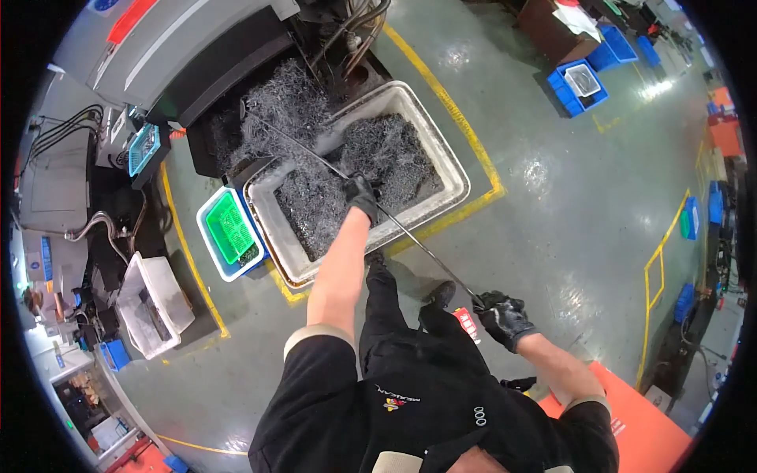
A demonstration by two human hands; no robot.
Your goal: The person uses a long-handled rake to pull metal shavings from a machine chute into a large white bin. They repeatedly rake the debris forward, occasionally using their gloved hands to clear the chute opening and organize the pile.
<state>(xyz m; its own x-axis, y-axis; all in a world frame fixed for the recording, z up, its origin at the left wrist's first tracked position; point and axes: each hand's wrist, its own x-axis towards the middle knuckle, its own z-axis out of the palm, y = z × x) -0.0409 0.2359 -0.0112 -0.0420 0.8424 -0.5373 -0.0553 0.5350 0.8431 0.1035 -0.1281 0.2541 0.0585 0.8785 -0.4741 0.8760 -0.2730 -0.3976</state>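
Note:
Both my hands wear black gloves and grip one long thin metal rod [422, 246]. My left hand [361, 197] is closed around its middle, above the large white tub [459, 177]. Close to my body on the right, my right hand [503, 317] wraps round the rod's near end. The far end reaches into a heap of curly metal shavings [288, 106] at the mouth of a grey machine [185, 47]; its tip is hard to make out among them. More dark, tangled metal shavings [390, 154] fill much of the tub.
Left of the tub stands a white and blue bin with a green basket [229, 227] in it. A white container [150, 307] sits farther left. Blue crates [579, 87] stand at the far right. An orange-red surface [631, 426] lies behind my right arm. Yellow lines [453, 102] mark the floor.

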